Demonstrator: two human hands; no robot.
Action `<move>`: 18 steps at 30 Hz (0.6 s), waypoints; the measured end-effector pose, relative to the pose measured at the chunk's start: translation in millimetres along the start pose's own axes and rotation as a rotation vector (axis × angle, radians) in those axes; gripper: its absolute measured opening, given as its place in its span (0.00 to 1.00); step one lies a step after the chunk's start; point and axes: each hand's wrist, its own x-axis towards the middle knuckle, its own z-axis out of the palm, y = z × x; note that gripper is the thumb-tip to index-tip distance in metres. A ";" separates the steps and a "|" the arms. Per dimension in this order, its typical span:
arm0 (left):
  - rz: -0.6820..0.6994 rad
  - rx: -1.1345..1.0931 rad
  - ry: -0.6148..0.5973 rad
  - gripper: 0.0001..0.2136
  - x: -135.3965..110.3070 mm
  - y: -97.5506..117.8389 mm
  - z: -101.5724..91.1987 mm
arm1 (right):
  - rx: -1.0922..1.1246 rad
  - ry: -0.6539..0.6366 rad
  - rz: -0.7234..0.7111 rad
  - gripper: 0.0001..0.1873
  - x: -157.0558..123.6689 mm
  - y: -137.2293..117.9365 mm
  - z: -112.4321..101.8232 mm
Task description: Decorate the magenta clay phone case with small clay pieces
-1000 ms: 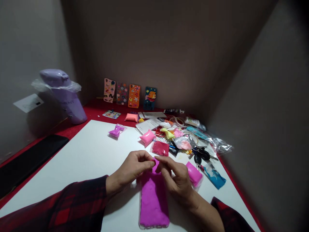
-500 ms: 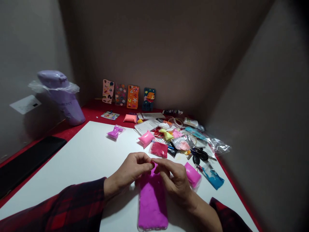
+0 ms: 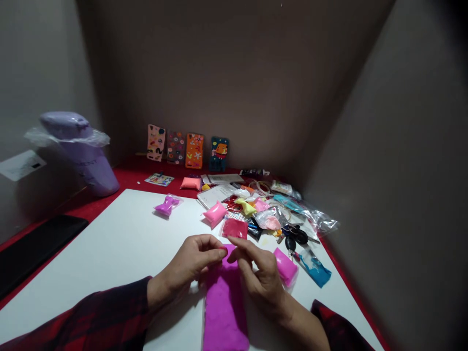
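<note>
A phone case covered with magenta clay (image 3: 224, 312) lies on the white board (image 3: 120, 243) in front of me. My left hand (image 3: 192, 263) and my right hand (image 3: 258, 275) meet over its far end, fingertips pinched together. Both hands seem to pinch a small bit of the clay between them, too small to make out clearly. A pink clay packet (image 3: 285, 265) lies just right of my right hand. A dark pink packet (image 3: 234, 227) sits just beyond my fingertips.
Several clay packets and plastic bags (image 3: 270, 214) are heaped at the back right, with scissors (image 3: 296, 236) and a blue packet (image 3: 316, 270). A purple packet (image 3: 166, 204) lies apart. Decorated phone cases (image 3: 188, 150) lean on the back wall. A lilac appliance (image 3: 78, 151) and a black pad (image 3: 36, 246) stand left.
The view has shifted, so everything sits a little lower and to the left. My hands stay pinched together over the case's far end.
</note>
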 end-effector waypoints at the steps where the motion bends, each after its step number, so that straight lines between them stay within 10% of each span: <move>1: 0.005 -0.005 0.004 0.11 -1.3 1.2 0.6 | -0.010 -0.009 -0.002 0.19 0.0 0.1 0.3; 18: 0.025 -0.002 0.026 0.10 -4.8 5.1 3.1 | -0.127 -0.027 -0.038 0.19 -1.6 1.1 0.7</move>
